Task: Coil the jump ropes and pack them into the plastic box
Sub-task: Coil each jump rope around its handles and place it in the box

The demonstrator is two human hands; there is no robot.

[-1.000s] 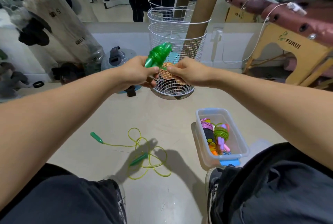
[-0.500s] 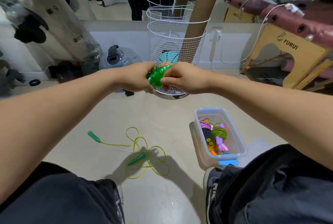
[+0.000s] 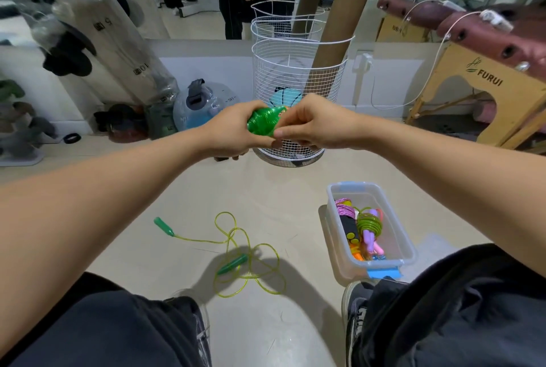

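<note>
The left hand (image 3: 233, 127) is curling its fingers round a green, shiny bundle of coiled jump rope (image 3: 263, 122), holding it up in front of the body, while the right hand (image 3: 316, 125) is pinching the bundle's right side between thumb and fingers. Both hands are meeting in mid-air, before the white wire mesh basket (image 3: 298, 71) that is standing on the pale floor (image 3: 266, 189).

Going from the left, a translucent yellow-green jump rope with dark green tapered handles (image 3: 236, 251) is lying loose and uncoiled on the floor, between the person's two dark-trousered knees and well apart from the hands. To the right, a clear rectangular plastic box with blue clips (image 3: 396, 227) is sitting open on the floor beside the right shoe. Inside it, a pink coiled rope (image 3: 344, 210), a green coiled rope with purple handles (image 3: 368, 223) and other bright ropes are lying packed together.
</note>
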